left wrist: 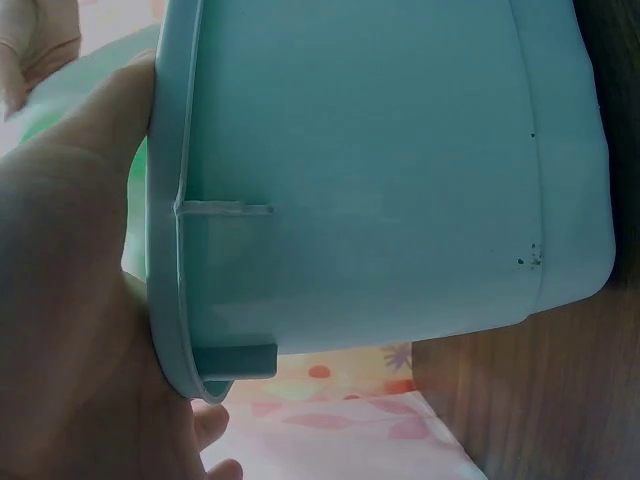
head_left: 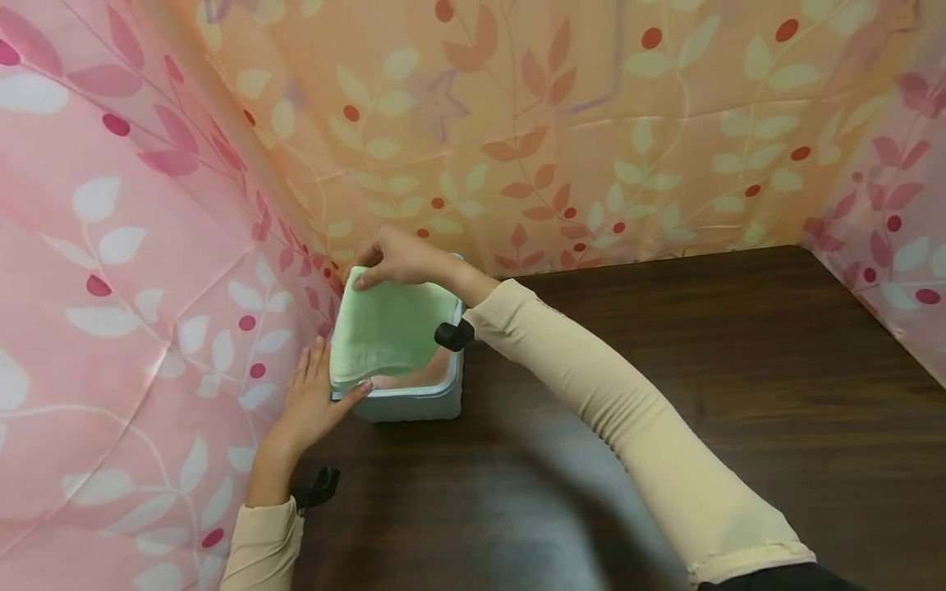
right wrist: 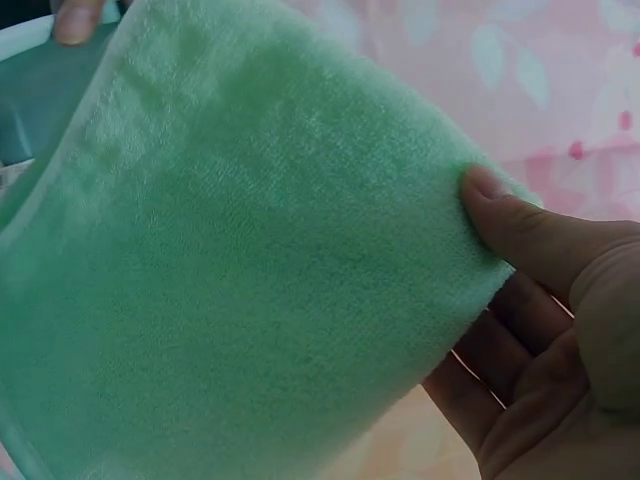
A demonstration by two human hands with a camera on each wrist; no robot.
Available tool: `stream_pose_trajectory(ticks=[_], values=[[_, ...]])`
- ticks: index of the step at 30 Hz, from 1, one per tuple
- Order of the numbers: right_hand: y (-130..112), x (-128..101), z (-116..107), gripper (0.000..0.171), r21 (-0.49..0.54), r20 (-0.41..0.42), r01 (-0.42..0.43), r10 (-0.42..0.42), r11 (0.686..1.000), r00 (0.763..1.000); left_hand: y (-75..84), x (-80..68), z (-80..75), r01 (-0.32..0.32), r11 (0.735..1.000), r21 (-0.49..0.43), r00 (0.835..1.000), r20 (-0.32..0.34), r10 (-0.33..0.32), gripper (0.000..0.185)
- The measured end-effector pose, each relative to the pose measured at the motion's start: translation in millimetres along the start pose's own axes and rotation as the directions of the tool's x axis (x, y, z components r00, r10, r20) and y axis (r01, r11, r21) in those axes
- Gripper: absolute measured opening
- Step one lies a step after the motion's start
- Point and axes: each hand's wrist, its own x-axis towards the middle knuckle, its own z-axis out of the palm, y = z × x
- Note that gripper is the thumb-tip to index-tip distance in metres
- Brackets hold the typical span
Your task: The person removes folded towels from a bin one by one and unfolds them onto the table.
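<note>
A pale blue-green plastic bin [head_left: 414,408] stands upright at the table's left side. My right hand [head_left: 414,261] reaches over it and pinches one corner of a light green fleecy towel [head_left: 384,328] between thumb and fingers. From that raised corner the towel [right wrist: 280,230] slopes down across the bin's opening; its lower part lies within the rim. At the near left corner, my left hand [head_left: 314,406] holds the bin, thumb over the rim and fingers along the outer side. The left wrist view shows the bin's outer wall [left wrist: 360,170] close up.
The dark wood table [head_left: 665,394] extends to the right of the bin. Floral cloth hangs behind it, orange at the back [head_left: 517,98] and pink at the left [head_left: 111,271], close beside the bin. A pinkish surface [head_left: 424,373] shows inside the bin below the towel.
</note>
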Motion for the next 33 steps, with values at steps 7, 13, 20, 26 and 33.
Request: stream_pose_trajectory(ticks=[7, 13, 20, 26, 33], values=[[-22, -19, -29, 0.016, 0.018, -0.079, -0.022, 0.023, 1.0, 0.997, 2.2, -1.4, -1.2, -0.026, 0.999, -0.018, 0.999, -0.02, 0.026, 0.107], [-36, -42, -53, 0.018, 0.023, -0.152, 0.054, -0.05, 0.998, 0.987, 2.8, -1.7, -2.0, -0.021, 1.0, 0.024, 1.0, -0.002, 0.021, 0.111], [-43, -77, -81, 0.018, 0.021, -0.196, 0.098, -0.092, 0.995, 0.976, 7.4, -1.9, -7.5, -0.05, 0.997, 0.056, 0.999, 0.012, 0.049, 0.109], [-40, -114, -105, 0.019, 0.011, -0.291, 0.002, 0.001, 1.0, 0.957, 24.5, 0.5, -15.5, -0.158, 0.987, 0.017, 0.987, -0.025, 0.159, 0.098], [-30, -160, -124, 0.019, 0.033, -0.403, -0.072, 0.079, 0.997, 0.912, 67.2, 6.0, -24.6, -0.287, 0.958, 0.023, 0.956, -0.053, 0.288, 0.099]])
